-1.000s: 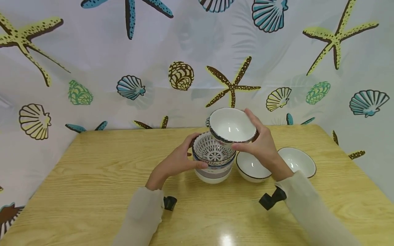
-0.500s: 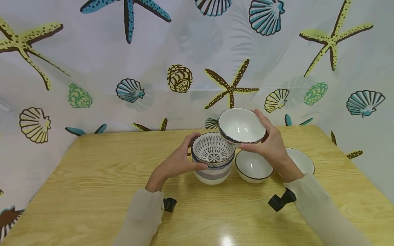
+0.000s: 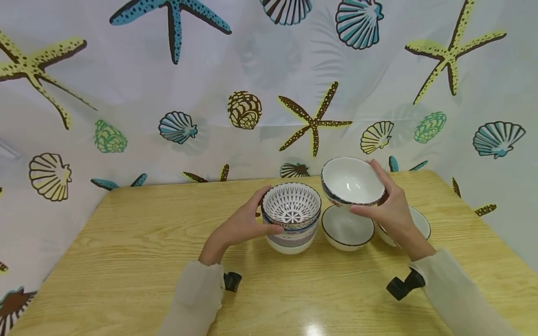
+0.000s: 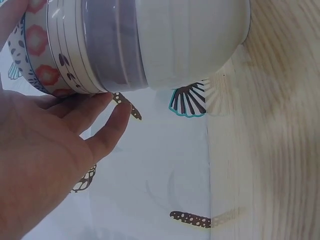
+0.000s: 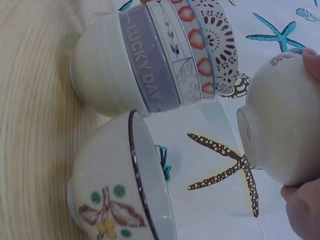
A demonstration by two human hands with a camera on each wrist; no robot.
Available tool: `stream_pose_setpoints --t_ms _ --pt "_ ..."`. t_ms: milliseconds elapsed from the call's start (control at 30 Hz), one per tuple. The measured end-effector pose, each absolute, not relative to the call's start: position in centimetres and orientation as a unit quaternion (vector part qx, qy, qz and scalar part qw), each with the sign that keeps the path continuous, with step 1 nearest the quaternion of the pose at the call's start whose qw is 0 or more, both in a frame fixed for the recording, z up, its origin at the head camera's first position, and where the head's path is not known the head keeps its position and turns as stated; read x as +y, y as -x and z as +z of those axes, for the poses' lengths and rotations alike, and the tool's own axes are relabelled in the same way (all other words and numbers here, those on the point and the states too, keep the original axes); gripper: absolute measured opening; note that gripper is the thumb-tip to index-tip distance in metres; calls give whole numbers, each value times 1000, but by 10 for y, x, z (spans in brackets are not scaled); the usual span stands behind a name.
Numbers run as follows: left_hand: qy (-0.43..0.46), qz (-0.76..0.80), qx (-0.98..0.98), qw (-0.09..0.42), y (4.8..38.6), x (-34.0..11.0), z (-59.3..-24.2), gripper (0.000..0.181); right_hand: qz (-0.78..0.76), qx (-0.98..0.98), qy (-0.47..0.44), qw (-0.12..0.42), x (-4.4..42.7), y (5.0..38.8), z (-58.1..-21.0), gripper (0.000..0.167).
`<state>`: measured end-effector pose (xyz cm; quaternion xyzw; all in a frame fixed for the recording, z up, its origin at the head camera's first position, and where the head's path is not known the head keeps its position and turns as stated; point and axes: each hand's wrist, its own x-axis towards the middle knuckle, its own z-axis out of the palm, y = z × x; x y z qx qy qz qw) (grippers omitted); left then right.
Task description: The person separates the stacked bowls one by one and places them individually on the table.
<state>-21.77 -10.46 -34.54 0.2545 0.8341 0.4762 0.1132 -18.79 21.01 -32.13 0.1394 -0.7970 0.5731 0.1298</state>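
Several nested bowls form a stack (image 3: 291, 242) on the table, the top one (image 3: 291, 205) with a dark radiating pattern inside. My left hand (image 3: 241, 224) grips the upper bowls from the left, thumb in front, other fingers behind; the left wrist view shows its fingers (image 4: 80, 117) at the stack's side. To the right of the stack, my right hand (image 3: 392, 212) holds another bowl (image 3: 353, 181) in the air by its right side. That bowl is white inside with a dark rim; a pale outside and foot show in the right wrist view. Below it stands a dark-rimmed bowl (image 3: 346, 228).
One more white bowl (image 3: 420, 221) stands farther right, partly hidden by the right hand and wrist. The wooden table (image 3: 138, 261) meets a cloth (image 3: 138, 93) printed with shells and starfish at its back edge. In the right wrist view, one bowl (image 5: 110, 200) has painted leaves.
My right hand has carried its bowl rightward and slightly down, from above the stack to above the neighbouring bowl. The left hand has stayed on the stack.
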Motion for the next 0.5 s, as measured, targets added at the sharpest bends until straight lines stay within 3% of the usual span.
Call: stream_pose_setpoints --t_ms 300,500 --pt "-240 477 838 114 218 -103 -346 109 565 -805 -119 135 227 180 -325 104" --pt "-218 479 842 117 218 -100 -344 103 542 -819 -105 157 245 176 -328 104"
